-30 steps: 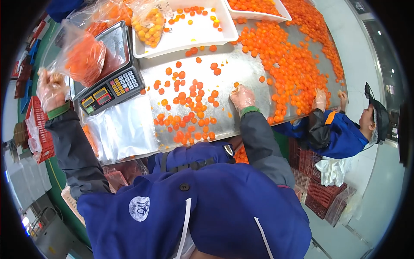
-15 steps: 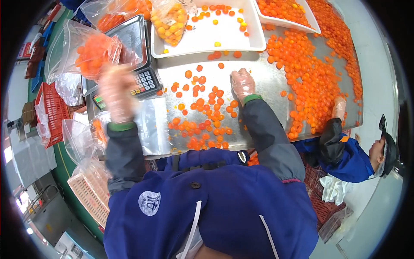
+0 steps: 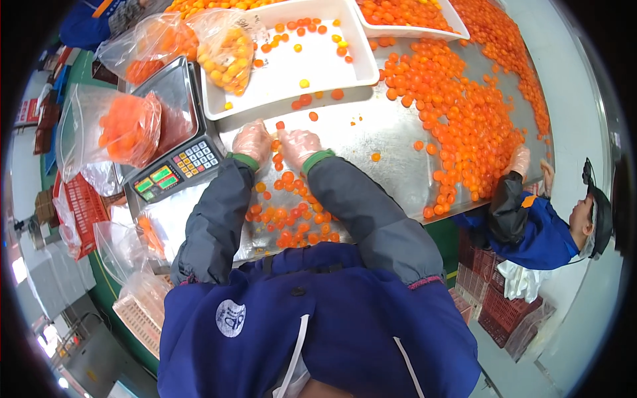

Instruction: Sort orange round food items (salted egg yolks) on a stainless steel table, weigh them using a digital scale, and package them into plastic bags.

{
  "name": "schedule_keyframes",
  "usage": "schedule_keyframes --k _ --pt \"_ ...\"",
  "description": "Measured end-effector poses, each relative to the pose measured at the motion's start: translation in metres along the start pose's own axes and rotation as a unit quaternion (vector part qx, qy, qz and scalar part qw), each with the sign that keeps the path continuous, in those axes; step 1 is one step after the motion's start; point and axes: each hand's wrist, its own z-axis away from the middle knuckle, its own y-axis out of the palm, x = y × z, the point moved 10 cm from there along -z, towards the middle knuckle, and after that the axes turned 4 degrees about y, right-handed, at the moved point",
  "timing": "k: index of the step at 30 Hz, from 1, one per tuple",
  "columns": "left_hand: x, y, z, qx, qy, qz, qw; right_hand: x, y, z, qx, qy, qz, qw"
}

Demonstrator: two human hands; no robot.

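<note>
My left hand (image 3: pixel 253 142), in a clear plastic glove, is curled on the steel table (image 3: pixel 338 142) below the white tray (image 3: pixel 225 109). My right hand (image 3: pixel 298 146), gloved too, is closed just beside it, knuckles up. A small round orange-red ball (image 3: pixel 279 125) touches its fingertips; whether they grip it I cannot tell. More orange balls (image 3: pixel 287 178), resembling egg yolks or cherry tomatoes, lie between my hands and forearms. What my curled fingers hold is hidden. Left of my hands, a clear bag of orange balls (image 3: pixel 126 127) rests on a digital scale (image 3: pixel 192 159).
A bag of yellow balls (image 3: pixel 225 60) leans in the white tray's left end. A large orange heap (image 3: pixel 458 113) covers the table's right side, with a co-worker's gloved hand (image 3: pixel 519 160) at its edge. Another white tray (image 3: pixel 418 30) stands behind; a red crate (image 3: pixel 83 215) stands left.
My left hand has come right, from beside the scale to the table below the tray. My right hand has moved left to meet it among the loose balls. The view has shifted slightly.
</note>
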Motion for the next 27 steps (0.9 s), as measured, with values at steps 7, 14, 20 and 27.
schedule_keyframes --k 7,14,20,27 --pt "0.029 0.034 0.002 0.016 -0.064 0.565 0.822 -0.046 -0.022 0.012 -0.030 0.046 -0.090 0.994" --pt "-0.031 0.047 0.022 0.181 -0.008 0.890 0.417 -0.120 -0.086 -0.028 -0.199 0.005 0.136 0.970" --pt "-0.054 0.033 0.045 0.190 0.003 0.928 0.321 -0.142 -0.076 -0.039 -0.182 0.018 0.095 0.979" --pt "-0.053 0.037 0.066 0.167 0.008 0.951 0.260 -0.150 -0.046 -0.011 -0.075 0.106 -0.366 0.922"
